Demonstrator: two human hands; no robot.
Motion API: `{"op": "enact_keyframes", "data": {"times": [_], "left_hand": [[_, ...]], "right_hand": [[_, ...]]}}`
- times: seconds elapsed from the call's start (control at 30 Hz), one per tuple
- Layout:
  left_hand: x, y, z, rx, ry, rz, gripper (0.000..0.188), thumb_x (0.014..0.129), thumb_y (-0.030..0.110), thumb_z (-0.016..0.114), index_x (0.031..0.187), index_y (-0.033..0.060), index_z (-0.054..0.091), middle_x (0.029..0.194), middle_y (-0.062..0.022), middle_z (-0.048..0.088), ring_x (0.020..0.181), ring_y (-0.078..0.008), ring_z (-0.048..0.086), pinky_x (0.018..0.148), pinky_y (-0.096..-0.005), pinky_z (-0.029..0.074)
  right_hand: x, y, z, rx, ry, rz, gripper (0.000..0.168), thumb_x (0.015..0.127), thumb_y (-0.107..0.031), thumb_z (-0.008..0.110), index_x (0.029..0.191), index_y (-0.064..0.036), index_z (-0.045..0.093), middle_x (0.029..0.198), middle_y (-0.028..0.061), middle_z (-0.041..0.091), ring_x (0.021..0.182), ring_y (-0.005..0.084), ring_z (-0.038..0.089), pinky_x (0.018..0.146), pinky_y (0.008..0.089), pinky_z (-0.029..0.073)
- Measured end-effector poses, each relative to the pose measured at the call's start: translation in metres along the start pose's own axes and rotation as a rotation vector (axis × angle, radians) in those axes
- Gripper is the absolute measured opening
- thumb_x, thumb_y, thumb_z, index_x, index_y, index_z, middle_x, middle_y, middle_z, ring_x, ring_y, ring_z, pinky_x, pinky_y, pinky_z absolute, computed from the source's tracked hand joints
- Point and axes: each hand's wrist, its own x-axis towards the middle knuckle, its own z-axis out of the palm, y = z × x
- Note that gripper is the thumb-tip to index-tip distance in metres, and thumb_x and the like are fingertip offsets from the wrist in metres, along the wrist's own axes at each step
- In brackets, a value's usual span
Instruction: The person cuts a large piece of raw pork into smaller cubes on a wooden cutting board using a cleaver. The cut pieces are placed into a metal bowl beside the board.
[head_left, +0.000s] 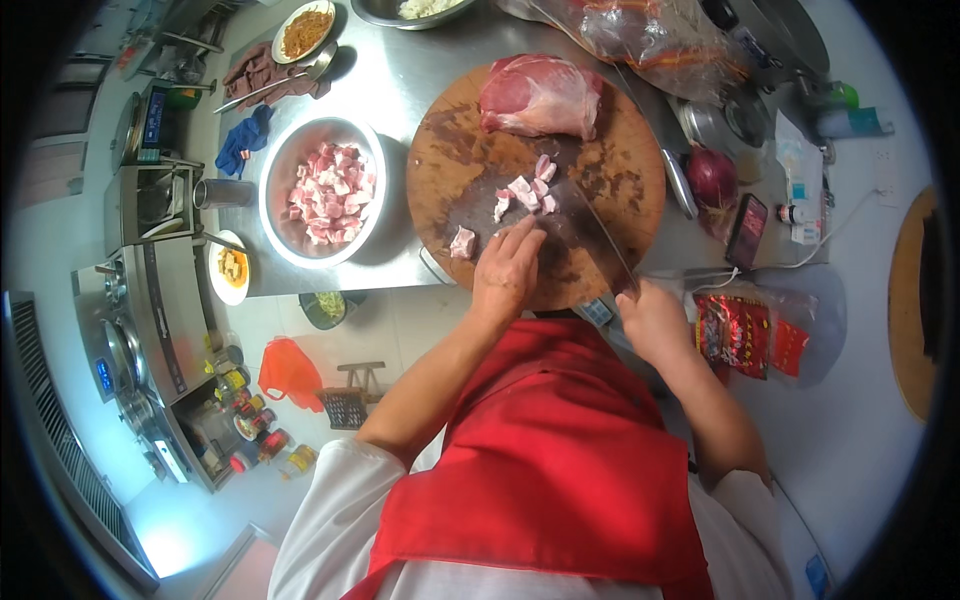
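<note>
My right hand (654, 319) grips the handle of a cleaver (598, 236), whose dark blade lies over the right part of a round wooden chopping board (435, 161). Left of the blade, my left hand (510, 266) rests low over the board, fingers pointing away from me. Its fingertips are close to several small cut pieces of raw meat (525, 191); whether they touch or pinch one is hidden. One separate meat cube (463, 243) lies to the left of that hand. At the board's far side sits a large raw meat chunk (541, 97).
A steel bowl (271, 232) of meat cubes stands left of the board on the steel table (382, 274). Right of the board are a knife (679, 184), a red onion (711, 178) and a phone (746, 231) on a cable. Plastic-bagged goods (645, 41) lie behind.
</note>
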Motion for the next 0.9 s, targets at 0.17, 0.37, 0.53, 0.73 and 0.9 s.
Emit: {"op": "enact_keyframes", "data": {"times": [0.17,0.37,0.53,0.73,0.9], "left_hand": [[-0.011,-0.018,-0.036,0.172,0.171,-0.183,0.026,0.091,-0.001,0.078,0.116,0.0068,0.076,0.123,-0.0161,0.074,0.111,-0.0391,0.07,0.097,-0.0472,0.058],[-0.031,-0.057,-0.053,-0.122,0.062,-0.573,0.023,0.102,0.007,0.078,0.124,0.0019,0.072,0.114,-0.0125,0.078,0.096,-0.0219,0.074,0.088,-0.0333,0.059],[-0.013,-0.029,-0.032,-0.864,0.13,-0.805,0.025,0.109,0.013,0.074,0.126,-0.0047,0.069,0.116,-0.0119,0.08,0.1,-0.0123,0.073,0.088,-0.0281,0.059],[-0.019,-0.041,-0.016,0.094,0.146,-0.346,0.011,0.098,0.003,0.08,0.108,0.002,0.077,0.108,-0.0151,0.071,0.086,-0.0287,0.071,0.079,-0.0367,0.058],[-0.019,-0.049,-0.029,-0.033,0.125,-0.371,0.017,0.096,0.003,0.079,0.112,0.0035,0.074,0.112,-0.0185,0.071,0.097,-0.0366,0.072,0.083,-0.0457,0.06]], "right_hand": [[0.001,-0.007,0.025,0.04,-0.086,-0.046,0.031,0.103,-0.03,0.066,0.108,0.0,0.071,0.103,0.031,0.076,0.101,0.054,0.071,0.093,0.0625,0.056],[0.017,-0.031,0.042,0.008,-0.163,-0.024,0.029,0.102,-0.031,0.067,0.107,-0.003,0.071,0.101,0.0279,0.077,0.101,0.0511,0.073,0.093,0.0612,0.057],[0.024,-0.026,0.035,0.052,-0.078,-0.011,0.025,0.101,-0.028,0.067,0.105,-0.004,0.069,0.099,0.0271,0.077,0.1,0.0509,0.073,0.09,0.0623,0.056],[0.018,-0.022,0.039,0.065,-0.017,-0.1,0.021,0.101,-0.026,0.067,0.103,-0.004,0.066,0.09,0.0282,0.075,0.091,0.0524,0.072,0.083,0.0638,0.056],[0.008,-0.034,0.039,0.035,0.031,-0.165,0.018,0.103,-0.024,0.066,0.101,-0.006,0.063,0.081,0.0259,0.073,0.081,0.0518,0.072,0.075,0.0644,0.056]]}}
